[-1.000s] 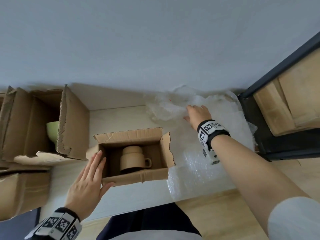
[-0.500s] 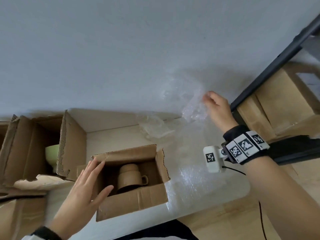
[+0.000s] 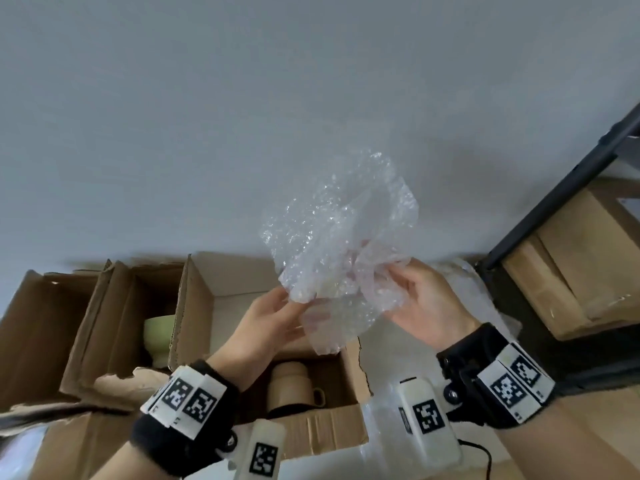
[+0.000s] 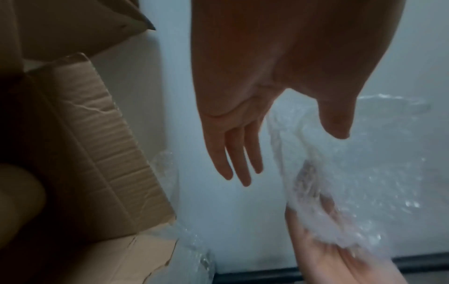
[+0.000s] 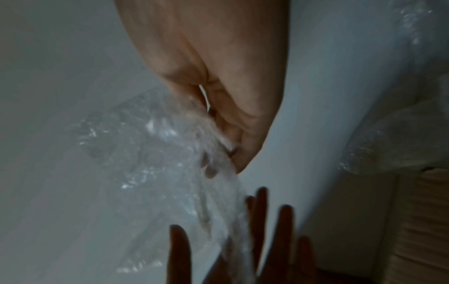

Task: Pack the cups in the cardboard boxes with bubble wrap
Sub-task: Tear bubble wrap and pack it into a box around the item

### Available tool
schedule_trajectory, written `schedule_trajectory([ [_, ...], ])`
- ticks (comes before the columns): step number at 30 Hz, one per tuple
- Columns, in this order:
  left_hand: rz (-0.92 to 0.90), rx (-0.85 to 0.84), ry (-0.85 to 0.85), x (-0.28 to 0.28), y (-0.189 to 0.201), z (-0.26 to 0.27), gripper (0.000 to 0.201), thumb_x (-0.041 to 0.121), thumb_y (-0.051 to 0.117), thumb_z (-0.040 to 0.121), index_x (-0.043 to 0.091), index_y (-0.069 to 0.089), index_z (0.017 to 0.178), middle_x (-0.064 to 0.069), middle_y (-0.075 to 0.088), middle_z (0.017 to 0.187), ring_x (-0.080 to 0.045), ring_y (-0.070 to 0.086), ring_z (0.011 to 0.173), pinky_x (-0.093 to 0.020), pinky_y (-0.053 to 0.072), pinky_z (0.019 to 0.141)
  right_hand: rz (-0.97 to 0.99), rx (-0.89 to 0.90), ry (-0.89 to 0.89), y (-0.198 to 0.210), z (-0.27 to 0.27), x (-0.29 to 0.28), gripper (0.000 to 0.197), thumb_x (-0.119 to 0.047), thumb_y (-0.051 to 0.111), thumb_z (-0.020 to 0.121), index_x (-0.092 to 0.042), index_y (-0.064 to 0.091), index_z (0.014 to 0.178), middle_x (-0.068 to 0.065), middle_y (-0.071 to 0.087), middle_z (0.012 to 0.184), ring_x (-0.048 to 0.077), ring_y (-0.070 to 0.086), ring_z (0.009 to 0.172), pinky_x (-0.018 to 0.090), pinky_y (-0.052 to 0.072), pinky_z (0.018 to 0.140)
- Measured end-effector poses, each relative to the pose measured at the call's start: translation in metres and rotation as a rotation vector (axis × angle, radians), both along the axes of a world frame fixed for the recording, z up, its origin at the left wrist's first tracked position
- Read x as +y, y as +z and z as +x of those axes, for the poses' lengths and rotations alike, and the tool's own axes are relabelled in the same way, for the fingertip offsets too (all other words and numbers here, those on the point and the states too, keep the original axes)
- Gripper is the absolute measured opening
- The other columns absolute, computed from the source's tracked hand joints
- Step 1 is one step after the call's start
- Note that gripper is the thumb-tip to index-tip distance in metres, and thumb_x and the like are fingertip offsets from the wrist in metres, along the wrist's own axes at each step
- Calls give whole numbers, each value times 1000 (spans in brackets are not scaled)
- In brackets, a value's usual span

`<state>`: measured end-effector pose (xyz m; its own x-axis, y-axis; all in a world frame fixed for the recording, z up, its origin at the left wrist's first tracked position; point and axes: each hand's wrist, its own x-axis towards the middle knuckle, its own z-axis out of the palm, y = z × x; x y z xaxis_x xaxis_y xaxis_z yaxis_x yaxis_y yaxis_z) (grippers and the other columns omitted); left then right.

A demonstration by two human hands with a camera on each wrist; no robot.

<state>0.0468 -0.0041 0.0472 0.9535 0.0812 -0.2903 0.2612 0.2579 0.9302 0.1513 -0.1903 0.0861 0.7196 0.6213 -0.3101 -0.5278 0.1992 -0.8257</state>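
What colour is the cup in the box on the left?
Pale green cup, best seen in the head view.

We see the bubble wrap sheet (image 3: 341, 251) held up between our left hand (image 3: 268, 327) and right hand (image 3: 427, 306), above the near box (image 3: 332, 434) with a cup (image 3: 291, 386) inside. Left of it another box (image 3: 114, 327) holds a second cup (image 3: 157, 336). A shelf (image 3: 561, 282) stands right.

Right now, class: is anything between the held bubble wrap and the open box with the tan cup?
Nothing visible. The bubble wrap hangs above the open box, its flaps open. The right hand pinches it; the left hand is open beside it. Only the tan cup sits inside.
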Motion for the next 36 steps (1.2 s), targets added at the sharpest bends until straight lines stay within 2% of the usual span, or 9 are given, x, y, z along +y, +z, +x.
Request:
schedule_trajectory([
  [3,-135,-34,126,9,-2,0,49,33,64,80,6,58,120,-18,68,112,-31,66,102,-36,55,87,94,6,38,-12,-9,3,21,4,40,95,3,60,100,10,70,96,21,66,88,31,50,83],
  [8,-142,-112,280,30,-5,2,38,19,60,78,2,63,112,-17,70,108,-27,68,99,-31,57,76,-4,-130,226,-26,-12,-3,34,-14,40,95,7,65,104,28,64,103,41,61,96,45,51,84],
  [14,-20,-79,321,48,-11,-10,33,23,65,78,5,69,106,-14,73,97,-27,72,84,-27,56,62,179,196,170,-32,7,-22,51,-36,40,95,-1,54,129,19,61,118,33,61,104,44,52,88],
  [18,-1,-93,258,51,-13,-21,36,27,66,76,18,68,110,-13,72,103,-29,70,89,-30,57,69,-191,-124,209,-41,8,-12,31,-25,61,87,-13,66,116,12,68,114,23,68,99,29,57,77],
  [22,25,-45,227,62,-14,-34,30,19,61,83,14,68,112,-19,70,104,-38,66,94,-46,49,80,-195,-135,129,-44,8,-6,21,-4,53,91,-7,67,107,19,71,101,23,71,88,29,58,68],
  [25,-29,-87,178,70,-14,-43,31,9,58,78,17,70,105,-12,72,96,-24,71,81,-30,56,62,-136,-160,140,-43,6,-5,29,1,48,90,-10,75,93,14,72,100,23,71,88,29,59,69],
  [29,-81,-149,91,76,-11,-54,31,2,53,78,19,76,91,-8,74,87,-20,71,75,-27,56,61,-69,-152,172,-40,4,-5,43,5,38,92,-10,73,73,8,71,79,20,69,74,28,57,65],
  [33,-53,-183,-5,75,-2,-58,24,13,52,67,15,76,69,-1,72,68,-13,68,61,-17,52,56,-224,-443,193,-36,5,-7,39,-13,38,93,0,72,79,13,73,87,26,65,82,28,48,70],
  [36,41,-117,33,68,-2,-52,36,40,63,74,9,77,84,-25,69,80,-41,65,76,-29,51,66,-457,-740,141,-34,4,-4,41,-44,53,90,-13,76,77,0,75,83,16,69,82,17,50,69],
])
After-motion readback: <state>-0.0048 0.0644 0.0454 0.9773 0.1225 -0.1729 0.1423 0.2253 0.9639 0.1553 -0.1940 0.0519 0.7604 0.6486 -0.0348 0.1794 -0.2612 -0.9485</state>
